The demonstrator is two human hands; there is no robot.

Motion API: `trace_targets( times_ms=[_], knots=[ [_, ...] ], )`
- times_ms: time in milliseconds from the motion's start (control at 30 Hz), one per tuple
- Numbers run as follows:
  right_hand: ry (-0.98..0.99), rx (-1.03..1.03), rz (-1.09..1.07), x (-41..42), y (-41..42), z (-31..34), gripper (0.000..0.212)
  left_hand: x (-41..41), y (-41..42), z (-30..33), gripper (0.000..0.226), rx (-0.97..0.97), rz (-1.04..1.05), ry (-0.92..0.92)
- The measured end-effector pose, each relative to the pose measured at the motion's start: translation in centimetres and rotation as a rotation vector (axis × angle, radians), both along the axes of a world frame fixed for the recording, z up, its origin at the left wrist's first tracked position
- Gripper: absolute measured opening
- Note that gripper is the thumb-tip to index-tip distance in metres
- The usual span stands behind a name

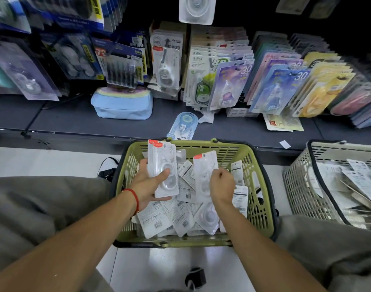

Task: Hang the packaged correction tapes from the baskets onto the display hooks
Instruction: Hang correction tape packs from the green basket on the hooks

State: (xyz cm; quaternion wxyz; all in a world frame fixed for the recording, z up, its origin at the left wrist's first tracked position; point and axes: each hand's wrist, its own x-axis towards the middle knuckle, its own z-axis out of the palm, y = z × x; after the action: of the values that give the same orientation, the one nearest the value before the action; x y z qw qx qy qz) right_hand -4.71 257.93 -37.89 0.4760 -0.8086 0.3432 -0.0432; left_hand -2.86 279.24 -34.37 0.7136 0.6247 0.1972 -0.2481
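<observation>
shop shelf fills the upper frame; at centre, over the green basket [262,186], left hand [147,182] grips a stack of packs [162,165] upright, right hand [221,186] pinches another pack [204,165] just right of it.

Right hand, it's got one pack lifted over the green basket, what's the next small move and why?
Probably bring that pack across onto the stack in the left hand. The right hand pinches it upright above the green basket, red tab up like the stacked packs, and the left hand holds only a few, so there seems room for more.
</observation>
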Motion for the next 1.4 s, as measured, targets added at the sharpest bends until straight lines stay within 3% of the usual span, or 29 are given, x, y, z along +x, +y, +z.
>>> trace_targets(
  times_ms=[100, 233, 333, 500, 700, 833, 1133, 1200, 1300, 1400],
  knots=[
    [-0.09, 0.402, -0.171, 1.1, 1.0, 2.0, 0.023, 0.0, -0.4, 0.5, 0.052, -0.044, 0.022, -0.01],
    [-0.221, 0.551, -0.05, 2.5, 3.3, 5.9, 0.024, 0.7, -1.7, 3.1, 0.068, -0.141, 0.049, -0.102],
    [-0.352, 0.459, 0.106, 4.2, 3.9, 9.9, 0.009, 2.6, -2.5, 6.7, 0.074, -0.174, 0.064, -0.237],
    [-0.503, 0.414, 0.344, 8.3, 2.7, 19.0, 0.032, 7.4, -3.0, 14.8, 0.066, -0.158, 0.085, -0.499],
    [-0.611, 0.257, 0.518, 13.2, -0.1, 27.6, 0.032, 12.7, -1.9, 22.5, 0.06, -0.043, 0.089, -0.792],
    [-0.704, 0.152, 0.55, 15.8, -1.9, 31.0, 0.024, 14.3, -1.0, 23.7, 0.051, 0.064, 0.249, -0.954],
    [-0.738, 0.126, 0.472, 18.8, -1.7, 30.7, 0.019, 14.7, -0.9, 23.1, 0.049, 0.189, 0.334, -1.063],
    [-0.725, 0.074, 0.449, 18.8, -1.6, 30.5, 0.029, 14.6, -0.9, 23.3, 0.05, 0.207, 0.349, -1.06],
    [-0.671, -0.209, 0.404, 18.9, -1.7, 30.2, 0.054, 14.6, -1.3, 23.6, 0.053, 0.168, 0.347, -1.032],
    [-0.7, -0.223, 0.476, 18.7, -1.2, 30.4, 0.037, 14.5, -1.9, 23.7, 0.062, 0.052, 0.316, -0.971]
  ],
)
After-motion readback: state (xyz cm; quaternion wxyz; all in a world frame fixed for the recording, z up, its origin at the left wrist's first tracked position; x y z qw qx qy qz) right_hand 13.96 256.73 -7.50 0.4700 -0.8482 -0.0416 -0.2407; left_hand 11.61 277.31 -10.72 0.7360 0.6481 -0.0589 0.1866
